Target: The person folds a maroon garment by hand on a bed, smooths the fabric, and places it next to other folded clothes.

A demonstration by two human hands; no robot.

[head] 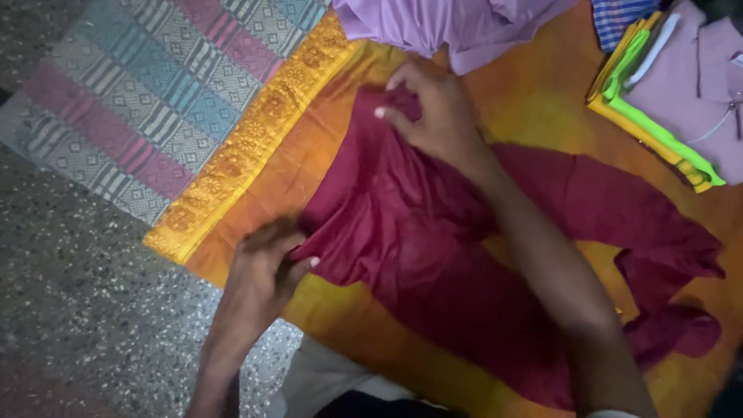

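— Nearest?
— The left hand (263,271), pinching the near edge of a maroon garment (433,240) that lies spread on an orange cloth (534,101) on the floor.
— The right hand (433,112)?
— It grips the garment's far end — folded clothes (681,85) lie beyond
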